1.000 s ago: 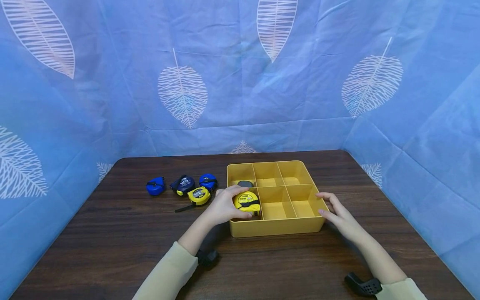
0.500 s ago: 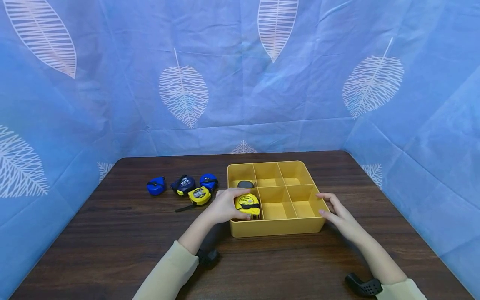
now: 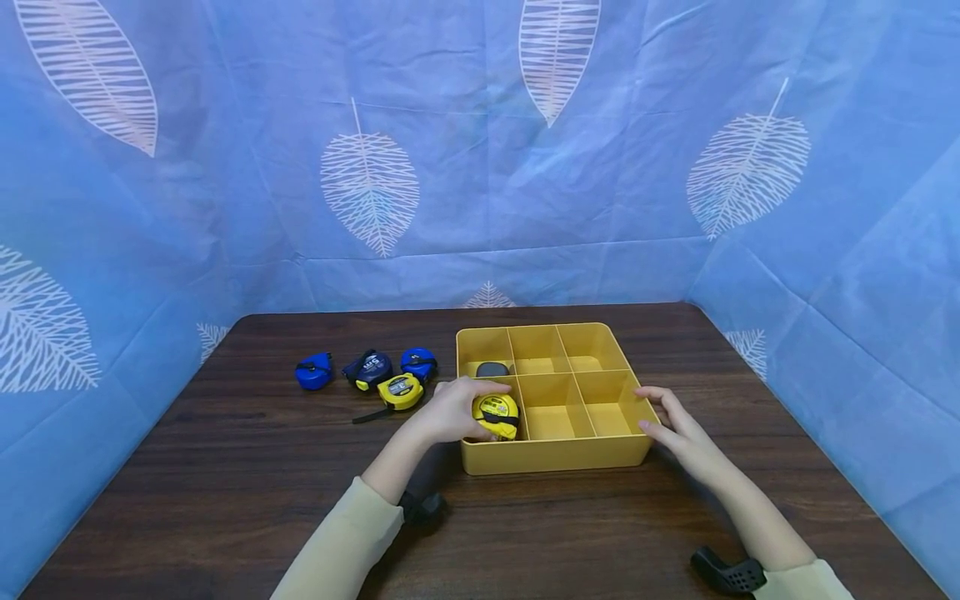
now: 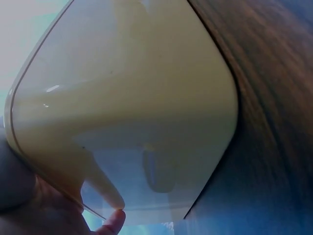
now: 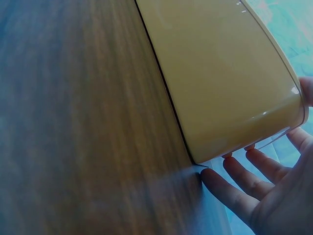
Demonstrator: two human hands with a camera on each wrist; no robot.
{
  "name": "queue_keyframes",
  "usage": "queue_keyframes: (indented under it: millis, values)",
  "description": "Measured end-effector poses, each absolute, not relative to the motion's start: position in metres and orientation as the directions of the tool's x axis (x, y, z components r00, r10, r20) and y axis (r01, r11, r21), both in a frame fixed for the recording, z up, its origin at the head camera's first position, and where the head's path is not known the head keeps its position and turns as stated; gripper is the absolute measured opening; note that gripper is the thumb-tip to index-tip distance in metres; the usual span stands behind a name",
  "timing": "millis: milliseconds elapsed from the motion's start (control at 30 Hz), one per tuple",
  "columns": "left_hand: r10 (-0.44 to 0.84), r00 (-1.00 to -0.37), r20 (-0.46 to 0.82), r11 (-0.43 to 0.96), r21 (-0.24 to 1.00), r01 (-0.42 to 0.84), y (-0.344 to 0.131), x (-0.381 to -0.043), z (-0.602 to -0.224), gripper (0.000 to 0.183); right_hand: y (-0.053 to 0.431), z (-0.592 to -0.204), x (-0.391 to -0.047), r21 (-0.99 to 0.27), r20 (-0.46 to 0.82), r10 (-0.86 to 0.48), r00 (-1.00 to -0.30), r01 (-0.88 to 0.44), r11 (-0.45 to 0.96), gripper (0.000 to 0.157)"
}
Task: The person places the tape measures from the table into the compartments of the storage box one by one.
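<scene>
My left hand (image 3: 453,412) holds a yellow tape measure (image 3: 498,415) with a black strap, inside the front left compartment of a yellow box (image 3: 555,456). Thumb and fingers lie on either side of the case. In the left wrist view the box's outer wall (image 4: 146,98) fills most of the picture, and the tape measure is hidden there. At the box's right side is my right hand (image 3: 681,436), its finger and thumb tips at the rim. The right wrist view shows extended fingers (image 5: 234,191) against the outer wall.
Left of the box lie a blue tape measure (image 3: 313,372), a dark blue one (image 3: 368,369), another blue one (image 3: 418,362) and a yellow one (image 3: 401,391) with a black strap. A dark grey rounded thing (image 3: 492,368) sits in the back left compartment.
The yellow tape measure has turned and settled a little lower in its compartment, with the left hand following it. My right hand has stayed at the box's right side.
</scene>
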State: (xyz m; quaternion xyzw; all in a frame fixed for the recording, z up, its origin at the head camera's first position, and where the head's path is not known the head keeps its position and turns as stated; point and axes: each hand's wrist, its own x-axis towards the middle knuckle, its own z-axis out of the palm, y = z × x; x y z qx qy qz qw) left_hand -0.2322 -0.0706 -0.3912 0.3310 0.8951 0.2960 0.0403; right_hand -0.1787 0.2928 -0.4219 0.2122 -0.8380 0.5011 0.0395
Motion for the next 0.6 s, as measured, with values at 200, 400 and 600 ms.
queue_keyframes:
  millis: [200,400,600]
  values:
    - [0.634,-0.769,0.085,0.623,0.532,0.573,-0.07,-0.231,-0.387,0.063,0.293,-0.422,-0.179,-0.824,0.28,-0.316,-0.906,-0.396,0.406,0.042]
    - [0.639,-0.769,0.019,0.685,0.442,0.58,-0.067,-0.23,-0.381,0.061,0.293,-0.424,-0.179,-0.822,0.281,-0.317,-0.906,-0.398,0.408,0.042]
    - [0.64,-0.768,-0.011,0.711,0.386,0.587,-0.065,-0.23,-0.377,0.059,0.294,-0.424,-0.18,-0.824,0.285,-0.318,-0.904,-0.401,0.4,0.042]
